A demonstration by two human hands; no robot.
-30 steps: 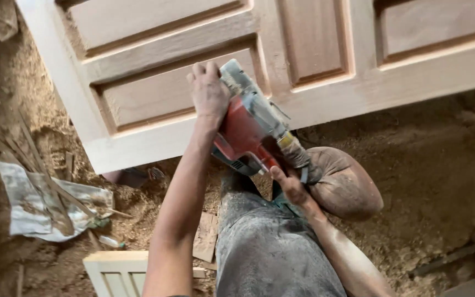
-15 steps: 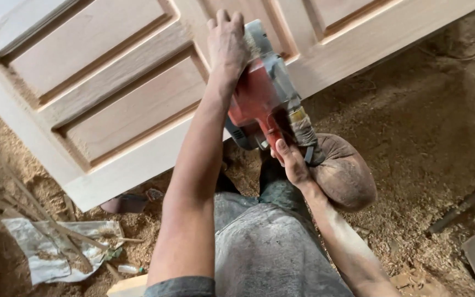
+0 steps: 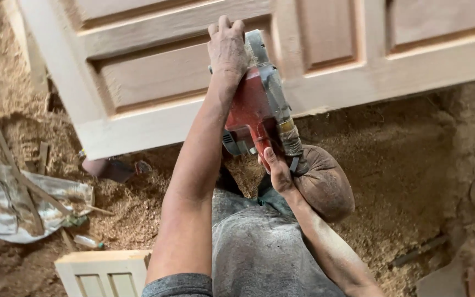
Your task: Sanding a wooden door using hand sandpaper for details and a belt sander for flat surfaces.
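From the head camera, the person's left hand (image 3: 227,47) is pressing down closed over the front of a red and grey electric belt sander (image 3: 257,107), which is resting near the lower edge of a pale panelled wooden door (image 3: 155,82). The right hand (image 3: 277,170) is gripping the sander's rear handle, fingers wrapped tight, touching the dusty brown cloth dust bag (image 3: 322,184). Sawdust (image 3: 402,165) is covering the floor beneath.

Dusty grey trousers (image 3: 265,253), grey sleeve (image 3: 180,286), bare forearms
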